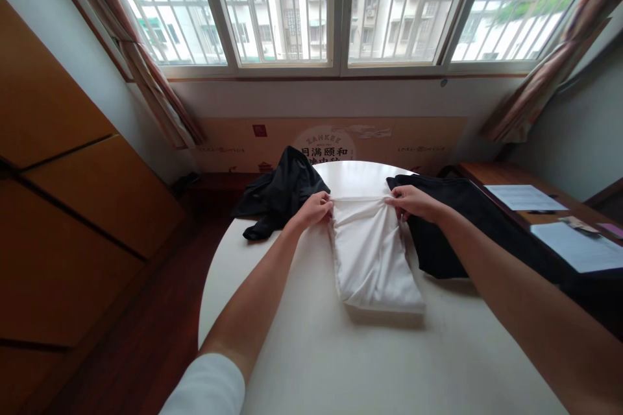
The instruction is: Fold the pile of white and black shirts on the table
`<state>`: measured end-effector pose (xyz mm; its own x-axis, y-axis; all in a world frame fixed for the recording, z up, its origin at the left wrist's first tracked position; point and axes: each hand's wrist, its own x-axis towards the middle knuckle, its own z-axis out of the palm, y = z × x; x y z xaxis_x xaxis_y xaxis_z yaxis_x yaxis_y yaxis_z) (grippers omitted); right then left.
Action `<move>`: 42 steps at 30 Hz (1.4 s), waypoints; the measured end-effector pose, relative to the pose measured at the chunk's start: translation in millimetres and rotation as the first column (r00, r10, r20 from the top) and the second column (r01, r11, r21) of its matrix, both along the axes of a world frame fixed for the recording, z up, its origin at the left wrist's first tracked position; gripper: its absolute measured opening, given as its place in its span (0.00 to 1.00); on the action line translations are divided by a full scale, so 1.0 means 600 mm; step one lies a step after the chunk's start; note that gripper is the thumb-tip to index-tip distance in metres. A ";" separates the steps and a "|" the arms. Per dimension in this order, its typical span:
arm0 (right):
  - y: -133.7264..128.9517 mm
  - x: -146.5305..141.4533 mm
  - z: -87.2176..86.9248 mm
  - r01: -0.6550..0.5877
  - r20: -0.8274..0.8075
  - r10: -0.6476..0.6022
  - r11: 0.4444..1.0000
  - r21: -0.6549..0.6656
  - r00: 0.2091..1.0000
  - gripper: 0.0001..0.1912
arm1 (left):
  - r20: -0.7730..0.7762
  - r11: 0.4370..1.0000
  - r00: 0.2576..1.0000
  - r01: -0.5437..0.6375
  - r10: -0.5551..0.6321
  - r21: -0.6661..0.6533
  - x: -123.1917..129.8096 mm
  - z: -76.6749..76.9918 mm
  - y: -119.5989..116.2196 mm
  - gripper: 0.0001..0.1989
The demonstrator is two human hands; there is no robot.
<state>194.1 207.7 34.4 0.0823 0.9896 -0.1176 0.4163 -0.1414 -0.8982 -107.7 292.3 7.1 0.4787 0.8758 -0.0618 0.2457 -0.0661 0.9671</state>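
Observation:
A white garment [372, 256], folded into a narrow rectangle, lies on the white round table [302, 350]. Its exact kind cannot be made out. My left hand [315, 209] pinches its far left corner, and my right hand [413, 202] pinches the far right corner. Between the two hands the far edge is drawn straight, while creases run down the cloth towards the near edge. Beside my left hand sits a crumpled black garment [287, 185]. Flat black cloth [452, 220] lies to the right, partly beneath my right hand and forearm.
To the right stands a wooden desk [506, 175] with white papers [577, 246] on it. A printed cardboard panel [423, 139] leans below the barred window [282, 6]. An orange-brown wooden cabinet [73, 207] fills the left side.

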 end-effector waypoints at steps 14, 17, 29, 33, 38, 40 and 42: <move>-0.030 -0.053 -0.022 0.377 0.316 -0.452 0.886 0.271 0.834 0.32 | -0.449 0.983 0.886 0.033 -0.113 -0.182 0.025 0.092 -0.064 0.40; -0.129 -0.071 -0.012 0.235 0.550 -0.335 0.940 0.246 0.765 0.28 | -0.539 0.977 0.822 0.096 -0.186 -0.190 0.004 0.115 -0.108 0.31; -0.329 -0.107 -0.065 0.174 0.096 -0.177 0.984 0.039 0.979 0.23 | -0.163 0.990 0.986 -0.023 0.045 0.137 -0.062 0.027 -0.303 0.26; -0.346 -0.110 -0.055 0.206 -0.253 -0.212 0.977 -0.050 0.944 0.26 | -0.020 0.996 0.997 -0.079 0.078 -0.045 -0.066 0.022 -0.311 0.24; -0.368 -0.111 -0.065 0.281 -0.382 -0.293 0.956 -0.088 0.877 0.35 | -0.092 0.996 0.993 0.069 -0.075 -0.065 -0.077 0.008 -0.347 0.30; -0.373 -0.103 -0.072 0.289 -0.367 -0.297 0.954 -0.079 0.881 0.38 | -0.088 0.998 0.995 0.054 -0.056 -0.023 -0.081 0.004 -0.352 0.27; -0.378 -0.095 -0.077 0.280 -0.346 -0.288 0.957 -0.074 0.893 0.39 | -0.023 1.000 1.000 -0.008 0.008 -0.017 -0.085 0.001 -0.351 0.24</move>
<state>136.8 -18.9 -11.9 0.3090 0.9271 -0.2121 0.0159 -0.2280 -0.9735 -158.8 81.7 7.4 0.4700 0.8783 -0.0876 0.2686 -0.0478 0.9621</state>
